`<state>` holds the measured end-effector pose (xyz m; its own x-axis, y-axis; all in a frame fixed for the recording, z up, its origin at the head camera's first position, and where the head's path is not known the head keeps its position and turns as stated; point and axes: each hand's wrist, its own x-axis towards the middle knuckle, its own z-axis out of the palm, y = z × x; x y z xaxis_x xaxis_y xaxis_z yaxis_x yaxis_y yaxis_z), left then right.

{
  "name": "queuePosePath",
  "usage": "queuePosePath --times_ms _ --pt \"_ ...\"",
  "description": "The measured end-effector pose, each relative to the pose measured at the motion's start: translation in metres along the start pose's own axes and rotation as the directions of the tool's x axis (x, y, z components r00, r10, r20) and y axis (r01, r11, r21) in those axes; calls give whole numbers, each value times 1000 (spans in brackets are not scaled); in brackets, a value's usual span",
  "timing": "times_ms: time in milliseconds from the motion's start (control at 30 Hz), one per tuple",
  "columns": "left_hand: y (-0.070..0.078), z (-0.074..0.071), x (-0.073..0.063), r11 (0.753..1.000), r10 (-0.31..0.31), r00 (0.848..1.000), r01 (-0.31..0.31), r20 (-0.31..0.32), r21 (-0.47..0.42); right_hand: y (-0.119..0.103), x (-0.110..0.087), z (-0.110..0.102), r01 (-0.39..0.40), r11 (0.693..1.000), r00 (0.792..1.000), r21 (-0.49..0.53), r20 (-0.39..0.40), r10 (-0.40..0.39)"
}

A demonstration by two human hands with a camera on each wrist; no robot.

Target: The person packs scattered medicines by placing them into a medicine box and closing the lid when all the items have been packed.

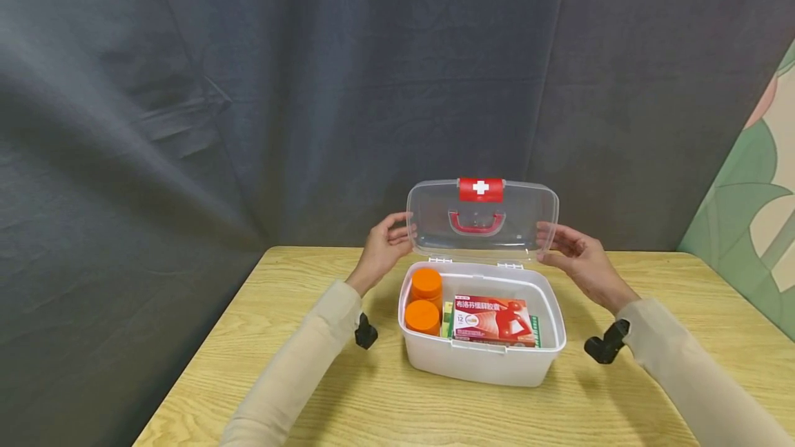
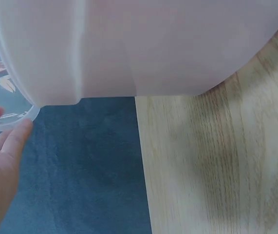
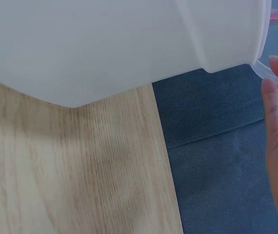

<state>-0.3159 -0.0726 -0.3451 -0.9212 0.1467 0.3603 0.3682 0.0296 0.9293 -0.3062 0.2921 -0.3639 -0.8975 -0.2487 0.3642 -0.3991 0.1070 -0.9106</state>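
Note:
A white first-aid box (image 1: 478, 364) sits on the table, its clear lid (image 1: 522, 209) raised upright at the back hinges. The lid carries a red label with a white cross (image 1: 481, 189) and a red handle (image 1: 475, 229). My left hand (image 1: 386, 248) holds the lid's left edge between thumb and fingers. On the opposite edge, my right hand (image 1: 584, 264) grips the lid, fingers behind the clear plastic. Inside the box, two orange-capped bottles (image 1: 422, 316) stand at the left. A red-and-white medicine box (image 1: 491, 321) lies beside them, over green-edged packs (image 1: 536, 331).
The wooden table (image 1: 248, 350) ends just behind the box, where a dark grey curtain (image 1: 373, 88) hangs. A wall with a leaf pattern (image 1: 745, 205) is at the right. Black wrist devices (image 1: 605, 345) hang under both sleeves.

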Motion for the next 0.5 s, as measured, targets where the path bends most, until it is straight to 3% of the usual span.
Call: queuePosePath --times_ms 200,400,500 --pt "0 -1 -4 998 -35 999 35 3 -48 -4 -4 2 30 992 999 -120 -32 -34" --pt "3 -1 -7 996 -41 999 41 5 -80 -6 -7 5 54 990 997 -127 -45 -61" --pt "5 -1 -8 994 -43 999 43 2 -98 -8 -9 6 72 995 997 -75 -34 -74"
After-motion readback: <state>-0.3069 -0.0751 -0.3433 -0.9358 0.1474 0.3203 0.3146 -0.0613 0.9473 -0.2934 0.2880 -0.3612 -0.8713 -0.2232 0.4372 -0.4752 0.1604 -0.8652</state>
